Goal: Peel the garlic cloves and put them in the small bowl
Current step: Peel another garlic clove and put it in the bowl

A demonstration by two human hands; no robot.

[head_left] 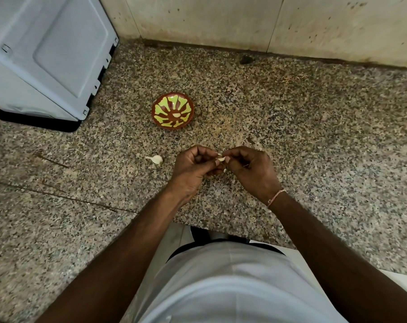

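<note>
A small brown bowl (pixel 160 116) with a yellow-green flower pattern sits on the speckled granite counter, and one peeled clove (pixel 177 115) lies in its middle. Nearer to me, my left hand (pixel 193 169) and my right hand (pixel 249 169) meet above the counter and pinch a pale garlic clove (pixel 221 158) between their fingertips. An unpeeled clove (pixel 156 159) with a papery tail lies on the counter just left of my left hand.
A white appliance (pixel 46 54) stands at the back left. A tiled wall (pixel 267 22) closes the back. The counter's front edge (pixel 221 226) runs close to my body. A dark speck (pixel 245 59) lies near the wall.
</note>
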